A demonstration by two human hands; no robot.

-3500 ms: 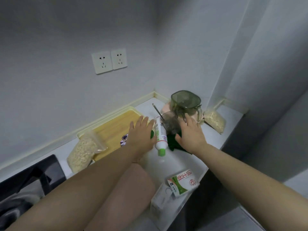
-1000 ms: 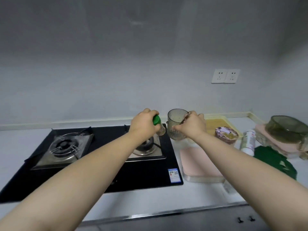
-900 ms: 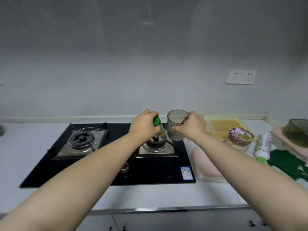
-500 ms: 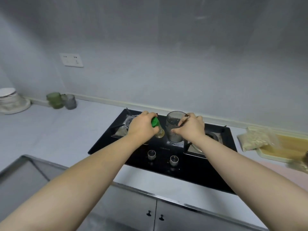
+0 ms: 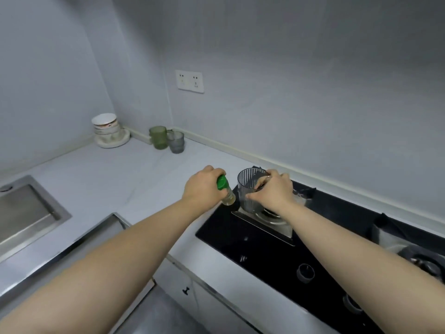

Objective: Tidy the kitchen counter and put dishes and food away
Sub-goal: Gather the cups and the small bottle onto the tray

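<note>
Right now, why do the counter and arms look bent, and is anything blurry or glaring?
Head view: the wide-angle lens bows the counter and stretches the forearms; light is dim, bluish, with soft shadows and no harsh glare; the right-edge burner is smeared, while the left hand gripping the green-capped bottle and right hand holding the ribbed glass look sharp.

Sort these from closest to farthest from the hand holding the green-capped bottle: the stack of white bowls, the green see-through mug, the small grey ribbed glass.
From the left hand, gripping the green-capped bottle:
1. Small grey ribbed glass, by the back wall.
2. Green see-through mug, just left of that glass.
3. Stack of white bowls, in the far left corner.
</note>
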